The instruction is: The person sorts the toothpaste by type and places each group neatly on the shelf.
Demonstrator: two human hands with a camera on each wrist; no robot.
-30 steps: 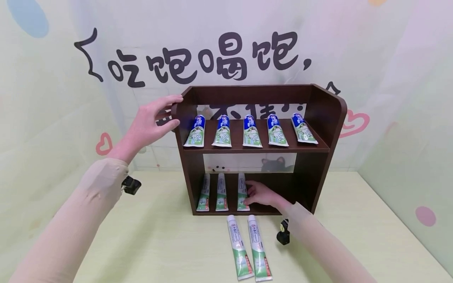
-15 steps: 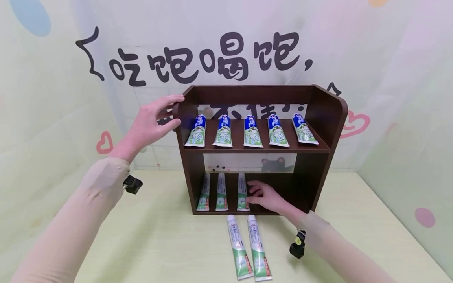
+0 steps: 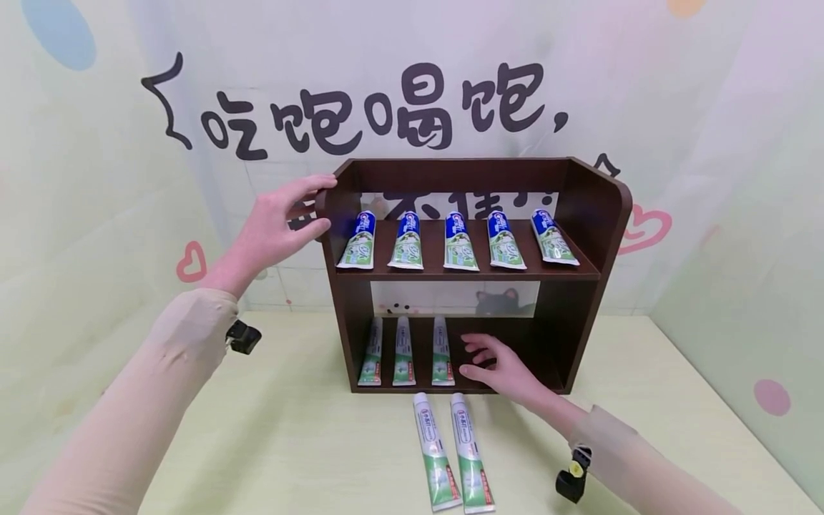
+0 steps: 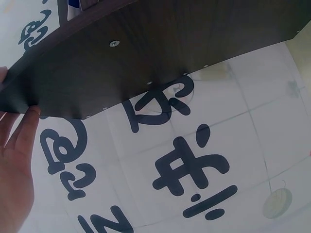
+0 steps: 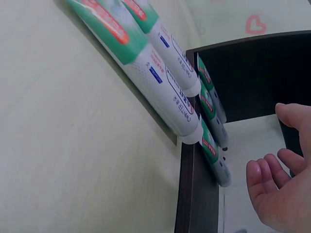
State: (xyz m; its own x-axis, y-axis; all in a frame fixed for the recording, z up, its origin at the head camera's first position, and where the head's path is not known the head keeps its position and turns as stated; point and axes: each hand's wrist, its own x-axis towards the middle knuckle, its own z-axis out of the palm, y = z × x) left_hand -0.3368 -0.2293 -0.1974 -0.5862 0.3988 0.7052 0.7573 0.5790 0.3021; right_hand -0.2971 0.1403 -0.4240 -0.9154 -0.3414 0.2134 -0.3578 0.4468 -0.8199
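Observation:
My left hand holds the upper left side of a dark brown two-tier shelf, its fingers at the panel's edge in the left wrist view too. My right hand has loosely bent fingers with nothing between them. It hovers at the front of the lower tier, just right of a green-and-white toothpaste tube. Two like tubes, one toothpaste tube and another toothpaste tube, lie further left on that tier. On the table in front are a toothpaste tube and a second toothpaste tube, side by side.
Several blue-and-green toothpaste tubes lie in a row on the upper tier. The shelf stands on a pale wooden table. Behind it hangs a white printed backdrop with large black characters.
My right hand has let go of the third tube on the lower tier and drawn back to the right. The left hand stays on the shelf's side.

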